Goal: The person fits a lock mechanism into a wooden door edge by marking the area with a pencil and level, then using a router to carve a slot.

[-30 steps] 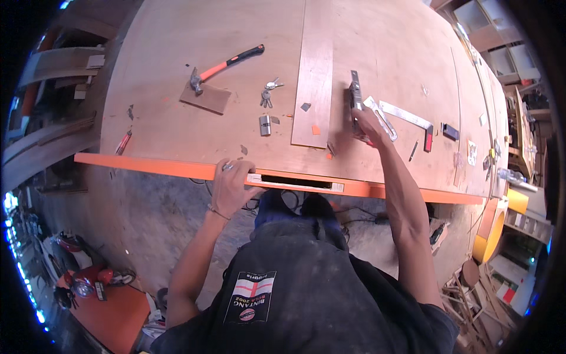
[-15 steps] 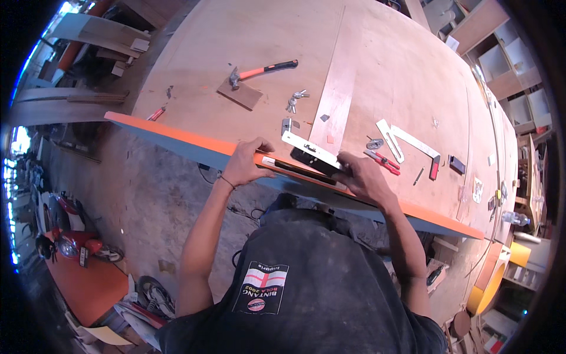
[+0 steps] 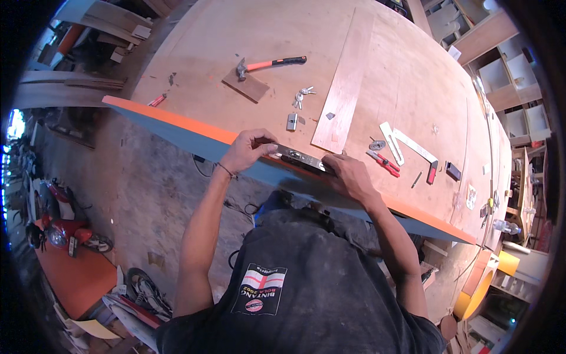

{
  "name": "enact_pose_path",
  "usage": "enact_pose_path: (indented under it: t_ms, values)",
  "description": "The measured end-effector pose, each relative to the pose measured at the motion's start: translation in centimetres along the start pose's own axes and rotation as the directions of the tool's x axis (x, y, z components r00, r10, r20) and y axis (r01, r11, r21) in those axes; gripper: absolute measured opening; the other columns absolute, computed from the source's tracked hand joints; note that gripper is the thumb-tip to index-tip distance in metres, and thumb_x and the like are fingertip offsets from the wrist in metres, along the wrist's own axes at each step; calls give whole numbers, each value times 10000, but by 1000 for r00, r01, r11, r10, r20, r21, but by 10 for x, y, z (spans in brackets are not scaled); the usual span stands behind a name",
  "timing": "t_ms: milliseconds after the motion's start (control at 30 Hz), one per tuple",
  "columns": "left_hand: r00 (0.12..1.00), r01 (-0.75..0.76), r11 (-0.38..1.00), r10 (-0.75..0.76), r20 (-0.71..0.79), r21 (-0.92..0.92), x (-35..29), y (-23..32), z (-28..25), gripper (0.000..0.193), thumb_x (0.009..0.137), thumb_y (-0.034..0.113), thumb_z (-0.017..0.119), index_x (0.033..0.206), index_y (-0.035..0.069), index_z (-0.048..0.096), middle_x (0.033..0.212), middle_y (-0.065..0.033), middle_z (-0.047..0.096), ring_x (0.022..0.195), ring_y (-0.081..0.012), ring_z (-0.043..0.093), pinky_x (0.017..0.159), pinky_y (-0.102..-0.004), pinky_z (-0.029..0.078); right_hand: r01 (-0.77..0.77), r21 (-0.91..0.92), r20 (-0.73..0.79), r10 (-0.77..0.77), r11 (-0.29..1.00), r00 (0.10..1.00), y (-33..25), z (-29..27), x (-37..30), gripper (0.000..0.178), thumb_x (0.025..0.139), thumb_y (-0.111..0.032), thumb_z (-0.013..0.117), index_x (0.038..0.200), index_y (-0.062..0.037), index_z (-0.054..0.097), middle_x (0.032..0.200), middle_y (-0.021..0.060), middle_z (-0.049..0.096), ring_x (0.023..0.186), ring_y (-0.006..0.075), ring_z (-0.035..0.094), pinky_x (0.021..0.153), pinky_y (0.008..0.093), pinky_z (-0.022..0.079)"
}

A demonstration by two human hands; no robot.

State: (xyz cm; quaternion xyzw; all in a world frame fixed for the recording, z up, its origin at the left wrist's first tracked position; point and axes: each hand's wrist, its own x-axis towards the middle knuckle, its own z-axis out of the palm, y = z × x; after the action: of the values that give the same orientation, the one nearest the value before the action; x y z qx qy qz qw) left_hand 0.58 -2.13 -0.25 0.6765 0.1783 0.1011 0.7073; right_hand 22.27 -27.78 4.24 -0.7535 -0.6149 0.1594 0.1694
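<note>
A mortise lock [image 3: 299, 159] with a long metal faceplate lies along the orange edge of a blue door panel [image 3: 177, 122], over the slot cut there. My left hand [image 3: 246, 152] has its thumb and fingers closed at the lock's left end. At the other end my right hand [image 3: 349, 177] grips the lock, its fingertips partly hidden. How deep the lock body sits in the slot cannot be seen. Just beyond the panel, a metal lock cylinder [image 3: 292, 122] rests on the wooden table [image 3: 206, 35], with a bunch of keys [image 3: 302, 97] behind it.
A hammer [image 3: 271, 63] lies across a small brown board [image 3: 250, 88]. Right of a long wood strip [image 3: 348, 76] are a red utility knife [image 3: 383, 163], a try square [image 3: 421, 147] and a pencil [image 3: 417, 179]. A red motorbike [image 3: 65, 227] stands at the lower left.
The lock has come down from above the panel to its orange edge, its faceplate now in line with the slot. My left hand has moved from beside the slot onto the lock's end.
</note>
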Motion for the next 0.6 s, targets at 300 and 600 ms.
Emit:
enact_pose_path:
  t_ms: [300, 600]
  values:
    - [1000, 7, 990, -6, -8, 139, 0, -1, -3, 125, 964, 45, 765, 1070, -15, 794, 926, -56, 789, 870, -96, 733, 799, -267, 594, -35, -41, -60, 32, 999, 998, -4, 15, -4, 246, 859, -173, 798, 1081, -112, 710, 994, 103, 665, 1039, 316, 695, 865, 463, 588]
    - [997, -67, 960, 74, -17, 273, -2, 7, -1, 168, 882, 11, 812, 1048, -9, 819, 899, -96, 790, 808, -140, 729, 751, -282, 577, 45, 91, -191, -27, 995, 981, 9, 30, -11, 296, 810, -181, 889, 1065, -95, 766, 937, 84, 655, 856, 282, 681, 747, 397, 580]
